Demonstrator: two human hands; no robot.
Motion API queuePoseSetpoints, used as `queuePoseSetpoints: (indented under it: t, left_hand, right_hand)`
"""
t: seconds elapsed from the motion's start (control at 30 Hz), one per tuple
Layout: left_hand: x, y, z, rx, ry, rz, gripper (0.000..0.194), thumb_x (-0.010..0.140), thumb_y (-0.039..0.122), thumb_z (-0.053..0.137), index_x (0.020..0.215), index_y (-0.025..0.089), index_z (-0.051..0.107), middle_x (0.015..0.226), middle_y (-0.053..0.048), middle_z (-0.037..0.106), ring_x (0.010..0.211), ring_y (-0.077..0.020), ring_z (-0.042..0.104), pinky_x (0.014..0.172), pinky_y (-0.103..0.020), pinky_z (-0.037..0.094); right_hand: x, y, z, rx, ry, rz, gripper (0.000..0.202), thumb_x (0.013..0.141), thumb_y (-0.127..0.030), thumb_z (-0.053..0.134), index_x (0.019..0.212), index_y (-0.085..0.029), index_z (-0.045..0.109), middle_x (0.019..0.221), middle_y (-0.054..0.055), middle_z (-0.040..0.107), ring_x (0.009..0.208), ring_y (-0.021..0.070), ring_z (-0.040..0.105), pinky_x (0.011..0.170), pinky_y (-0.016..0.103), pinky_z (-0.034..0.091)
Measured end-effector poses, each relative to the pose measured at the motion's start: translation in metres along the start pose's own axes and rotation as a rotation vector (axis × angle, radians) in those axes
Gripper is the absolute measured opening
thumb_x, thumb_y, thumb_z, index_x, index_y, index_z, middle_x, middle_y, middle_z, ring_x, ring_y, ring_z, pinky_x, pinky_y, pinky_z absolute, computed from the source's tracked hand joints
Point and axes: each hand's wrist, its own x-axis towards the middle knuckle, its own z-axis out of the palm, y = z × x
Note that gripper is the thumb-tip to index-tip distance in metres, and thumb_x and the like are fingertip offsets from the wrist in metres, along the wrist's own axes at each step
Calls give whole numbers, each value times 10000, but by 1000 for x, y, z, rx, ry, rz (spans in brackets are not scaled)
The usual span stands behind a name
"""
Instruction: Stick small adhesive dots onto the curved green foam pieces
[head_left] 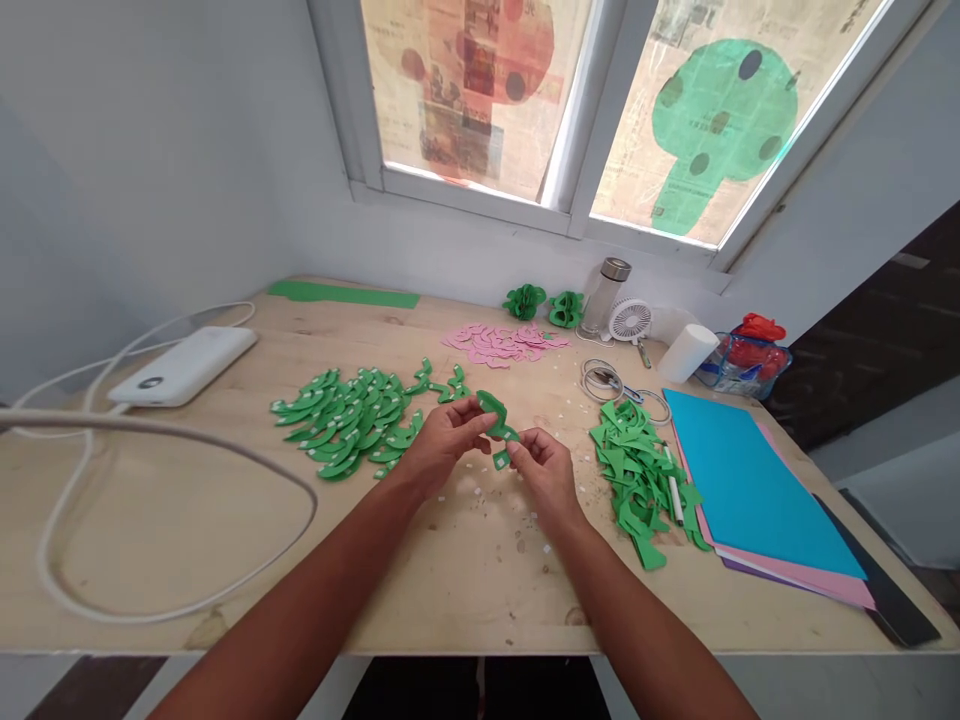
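My left hand pinches the upper part of a curved green cut-out piece above the table. My right hand grips the lower end of the same piece with thumb and fingers. A white square shows on the tip by my right fingers. To the left of my left hand lies a heap of similar curved green pieces, many with small white squares. A few wavy green pieces lie behind my left hand. Beyond both hands is a pile of pink cut-outs.
Green scraps with a white pen lie at right, beside blue and pink sheets. Scissors, a small fan, a bottle and green paper balls stand behind. A power bank and looping cable lie left.
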Motion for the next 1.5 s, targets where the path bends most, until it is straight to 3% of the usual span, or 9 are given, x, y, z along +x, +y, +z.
queuePoseSetpoints:
  t: [0.17,0.6,0.87,1.0,1.5]
  left_hand:
    - [1,-2,-2,-39,101,2,221,618,284,764,717,143,626,674,-9,601,584,-104,537,532,-217,471]
    - [1,-6,-2,-57,112,-41,253,626,323,764,648,136,596,650,-10,592,585,-102,537,543,-210,463]
    - [0,-6,3,-70,113,-31,247,602,293,777,763,141,668,729,-18,640,611,-113,568,562,-227,464]
    - [0,-7,4,-137,110,-49,185,596,249,783,707,142,681,714,-8,644,616,-107,572,588,-233,471]
    - [-1,-7,6,-176,120,-76,201,587,232,789,728,130,690,715,-21,663,602,-113,577,573,-236,474]
  right_hand:
    - [-1,2,1,-93,-58,-11,223,720,-393,646,698,-177,594,591,-18,562,556,115,476,504,225,337]
    - [-3,1,1,-255,-92,-35,219,751,-375,593,649,-182,589,543,-32,510,520,108,425,492,229,313]
    - [0,4,-1,-153,-24,10,245,727,-410,617,661,-175,596,539,-30,519,513,108,440,481,224,321]
    - [1,5,-1,-134,11,32,233,716,-402,628,663,-176,601,537,-33,513,502,105,429,481,225,315]
    - [-1,8,0,-230,-53,17,204,741,-358,583,649,-176,587,547,-40,500,504,97,410,484,225,306]
